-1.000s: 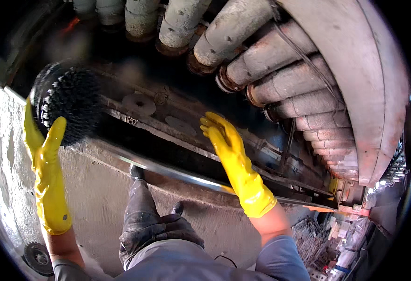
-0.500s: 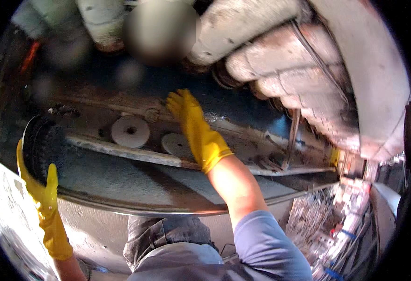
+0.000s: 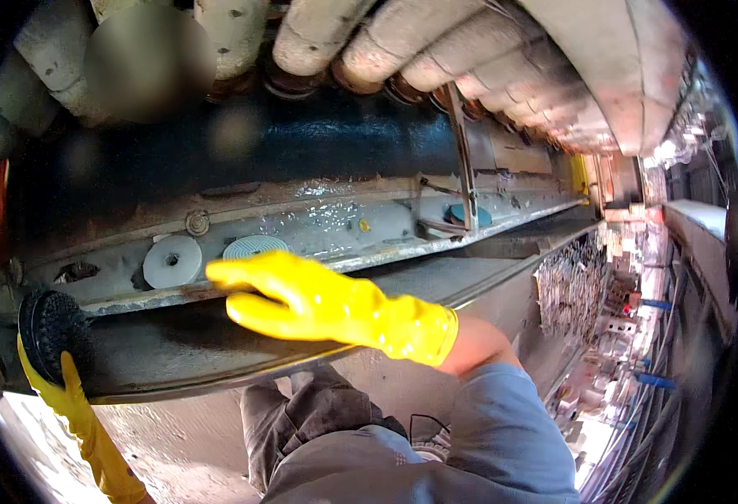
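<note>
My left hand (image 3: 73,401), in a yellow rubber glove, grips a round black bristle brush (image 3: 48,336) by its rim at the left end of the trough. Its bristles face right, toward the middle. My right hand (image 3: 327,304), gloved in the same yellow, is held with fingers stretched and thumb apart, with nothing visible in it. It hovers over the trough's front part, fingertips pointing left. Just beyond them, on the wet ledge (image 3: 318,220), lie a white disc (image 3: 160,270) with a centre hole and a ridged pale disc (image 3: 255,246), partly covered by the glove.
Several thick, pale rollers (image 3: 310,38) hang in a row along the far side. An upright metal bracket (image 3: 463,160) rises from the ledge, beside a blue disc (image 3: 474,216). The trough's metal rim (image 3: 218,388) runs before my legs. Stacked thin pieces (image 3: 566,281) stand at the right.
My right hand has come back from the far side of the ledge to the front, now pointing left. The view has shifted, showing more of the right. My left hand still holds the brush.
</note>
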`<state>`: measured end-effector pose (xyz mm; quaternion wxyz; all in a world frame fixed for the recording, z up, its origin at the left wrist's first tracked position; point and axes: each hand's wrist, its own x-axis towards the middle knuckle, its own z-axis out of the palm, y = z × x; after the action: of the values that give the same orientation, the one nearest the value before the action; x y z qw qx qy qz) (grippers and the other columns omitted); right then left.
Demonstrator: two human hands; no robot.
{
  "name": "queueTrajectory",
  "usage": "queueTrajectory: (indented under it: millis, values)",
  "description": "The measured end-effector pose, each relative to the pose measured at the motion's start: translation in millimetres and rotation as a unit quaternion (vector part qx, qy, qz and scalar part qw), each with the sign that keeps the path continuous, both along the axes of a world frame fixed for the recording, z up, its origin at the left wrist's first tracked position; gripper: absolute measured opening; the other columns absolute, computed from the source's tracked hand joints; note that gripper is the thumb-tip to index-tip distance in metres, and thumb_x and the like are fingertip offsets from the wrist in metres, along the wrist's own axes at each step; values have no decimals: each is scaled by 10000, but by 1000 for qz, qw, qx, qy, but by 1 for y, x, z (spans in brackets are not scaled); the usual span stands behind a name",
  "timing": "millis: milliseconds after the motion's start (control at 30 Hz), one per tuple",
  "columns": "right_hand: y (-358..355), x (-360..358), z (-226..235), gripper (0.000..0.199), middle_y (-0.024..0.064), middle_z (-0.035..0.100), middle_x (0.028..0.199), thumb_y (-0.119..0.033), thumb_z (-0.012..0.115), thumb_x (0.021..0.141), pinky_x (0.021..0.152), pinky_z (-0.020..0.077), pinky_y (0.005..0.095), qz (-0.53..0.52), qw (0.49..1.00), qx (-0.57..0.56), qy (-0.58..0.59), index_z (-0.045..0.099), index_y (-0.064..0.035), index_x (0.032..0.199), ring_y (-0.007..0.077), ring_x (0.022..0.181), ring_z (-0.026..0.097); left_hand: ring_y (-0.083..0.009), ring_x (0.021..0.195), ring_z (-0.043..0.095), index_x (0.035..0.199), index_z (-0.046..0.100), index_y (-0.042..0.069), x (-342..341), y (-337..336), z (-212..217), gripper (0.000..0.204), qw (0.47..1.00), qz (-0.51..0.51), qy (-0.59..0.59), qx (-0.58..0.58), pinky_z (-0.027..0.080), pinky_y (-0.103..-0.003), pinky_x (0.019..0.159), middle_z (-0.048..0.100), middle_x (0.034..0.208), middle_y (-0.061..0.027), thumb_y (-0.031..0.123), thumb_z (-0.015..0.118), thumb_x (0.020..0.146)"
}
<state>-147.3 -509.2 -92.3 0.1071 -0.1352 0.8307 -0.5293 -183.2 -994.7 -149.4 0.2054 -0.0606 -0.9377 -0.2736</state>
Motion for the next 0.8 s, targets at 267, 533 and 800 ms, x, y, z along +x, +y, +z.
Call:
queueTrajectory:
  millis: [267, 533, 800]
  values:
    - [-140, 138, -27, 583, 157, 751, 1092, -369, 778, 876, 812, 541, 505, -93, 936, 171, 294, 624, -101, 1370, 402, 942, 690, -300, 1411, 480, 1546, 480, 62, 30, -23, -15, 734, 982, 40, 6, 184, 314, -420, 1210, 506, 1552, -179, 352, 780, 943]
    - [-218, 129, -29, 362, 138, 745, 851, -444, 733, 893, 727, 503, 518, -275, 852, 311, 320, 732, -117, 1048, 400, 797, 695, -305, 1434, 441, 1556, 462, 63, 156, -130, 85, 724, 835, -1, -61, 547, 302, -432, 1215, 486, 1550, -162, 358, 730, 951]
    - [-252, 103, -42, 330, 129, 749, 865, -415, 643, 939, 785, 503, 540, -295, 751, 444, 389, 734, -101, 894, 380, 850, 695, -364, 1383, 492, 1536, 408, -75, 399, -586, -69, 958, 967, 145, -8, 209, 366, -457, 1185, 489, 1517, -256, 373, 840, 808]
